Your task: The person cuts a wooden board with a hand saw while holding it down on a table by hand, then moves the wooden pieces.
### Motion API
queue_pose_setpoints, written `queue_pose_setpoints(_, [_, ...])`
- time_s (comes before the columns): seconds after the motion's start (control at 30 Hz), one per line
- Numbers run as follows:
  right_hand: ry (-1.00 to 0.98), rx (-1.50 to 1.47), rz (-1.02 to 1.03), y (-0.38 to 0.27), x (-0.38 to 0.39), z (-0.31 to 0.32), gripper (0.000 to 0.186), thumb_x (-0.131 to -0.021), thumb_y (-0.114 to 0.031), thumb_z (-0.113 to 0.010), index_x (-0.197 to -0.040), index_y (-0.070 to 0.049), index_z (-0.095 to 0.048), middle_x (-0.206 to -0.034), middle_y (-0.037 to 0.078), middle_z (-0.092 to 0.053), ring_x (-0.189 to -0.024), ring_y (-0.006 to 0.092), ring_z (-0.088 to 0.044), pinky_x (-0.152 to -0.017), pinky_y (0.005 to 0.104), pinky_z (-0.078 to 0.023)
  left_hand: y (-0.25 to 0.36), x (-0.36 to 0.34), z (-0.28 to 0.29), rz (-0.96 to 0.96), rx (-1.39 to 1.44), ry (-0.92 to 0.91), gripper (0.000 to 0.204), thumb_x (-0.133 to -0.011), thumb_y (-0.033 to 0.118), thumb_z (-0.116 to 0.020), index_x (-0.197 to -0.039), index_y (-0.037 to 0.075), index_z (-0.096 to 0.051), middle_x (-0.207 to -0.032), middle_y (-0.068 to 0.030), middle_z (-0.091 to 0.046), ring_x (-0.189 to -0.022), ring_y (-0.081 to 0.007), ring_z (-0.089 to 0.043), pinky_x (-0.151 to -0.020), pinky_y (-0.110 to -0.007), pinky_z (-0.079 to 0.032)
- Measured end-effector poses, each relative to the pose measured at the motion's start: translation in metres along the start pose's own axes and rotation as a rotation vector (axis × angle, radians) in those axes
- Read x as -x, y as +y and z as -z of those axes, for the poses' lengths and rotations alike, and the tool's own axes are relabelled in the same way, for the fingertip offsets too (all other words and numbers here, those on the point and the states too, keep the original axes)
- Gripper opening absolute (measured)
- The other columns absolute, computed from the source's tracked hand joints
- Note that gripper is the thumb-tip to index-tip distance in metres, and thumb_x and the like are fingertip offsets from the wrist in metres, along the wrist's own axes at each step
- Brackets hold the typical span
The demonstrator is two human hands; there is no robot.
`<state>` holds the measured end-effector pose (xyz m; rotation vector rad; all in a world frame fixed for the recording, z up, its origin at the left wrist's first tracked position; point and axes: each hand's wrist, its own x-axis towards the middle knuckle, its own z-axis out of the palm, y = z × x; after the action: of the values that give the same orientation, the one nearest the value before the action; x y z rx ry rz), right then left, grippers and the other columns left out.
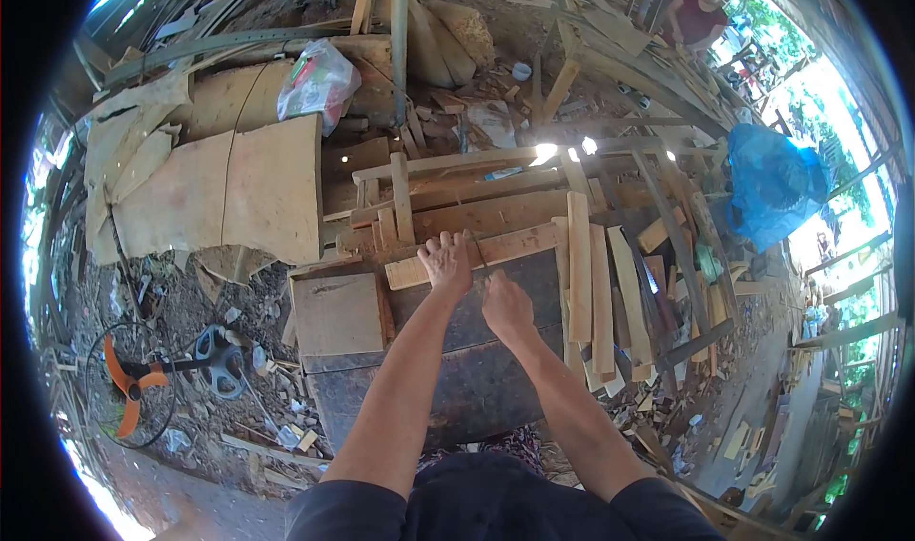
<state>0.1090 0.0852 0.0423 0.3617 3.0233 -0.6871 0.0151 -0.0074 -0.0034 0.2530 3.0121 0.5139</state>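
Note:
A long, pale wooden board [524, 247] lies slantwise across the far side of a dark wooden workbench [429, 388]. My left hand [448, 263] rests over the board, its fingers curled toward the far edge and holding it down. Close by on the right, my right hand [507, 305] is closed around a thin, dark, stick-like tool [478, 251], whose exact kind is too small to tell. Its slim end crosses the board beside my left hand. A flat square wooden piece [335, 314] sits at the bench's left end.
Several upright-leaning planks [602, 303] crowd the bench's right side. An orange-bladed fan [129, 386] stands at left on debris-strewn ground. A large wood slab [272, 193] with a plastic bag [319, 83] lies beyond. A blue bag [777, 183] hangs at right. Another person [696, 17] is far back.

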Motion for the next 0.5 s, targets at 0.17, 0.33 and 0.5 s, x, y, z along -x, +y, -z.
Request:
queue_pose_setpoints(0.17, [-0.121,0.078,-0.119,-0.008,0.038,0.012,0.021,-0.098,-0.022,-0.046,-0.096,-0.002,-0.052,-0.081,0.023,-0.066,-0.081,0.0426,-0.066,-0.071,0.0518,-0.052,-0.011,0.001,0.006,-0.003,-0.035,-0.014,0.047,-0.080,0.009,-0.064,-0.125,0.013,-0.055,-0.119,-0.0099,-0.055,-0.113,-0.0313,-0.050,-0.094,-0.047,-0.033])
queue_pose_setpoints(0.33, [0.072,-0.072,-0.031,-0.001,-0.017,-0.003,0.021,-0.098,-0.020,-0.047,-0.100,0.000,-0.052,-0.079,0.025,-0.065,-0.082,0.0435,-0.065,-0.072,0.0527,-0.051,0.009,-0.002,0.007,-0.073,-0.033,-0.051,0.050,-0.081,0.011,-0.063,-0.129,0.015,-0.053,-0.122,-0.0077,-0.055,-0.114,-0.0311,-0.049,-0.094,-0.048,-0.032])
queue_pose_setpoints(0.5, [-0.011,-0.103,-0.103,0.003,0.022,-0.007,0.018,-0.095,-0.018,-0.049,-0.103,-0.003,-0.054,-0.082,0.023,-0.066,-0.085,0.0427,-0.064,-0.075,0.0537,-0.049,0.001,0.005,0.012,-0.038,-0.092,-0.059,0.054,-0.078,0.011,-0.065,-0.130,0.015,-0.052,-0.124,-0.0065,-0.054,-0.115,-0.0310,-0.049,-0.094,-0.048,-0.034])
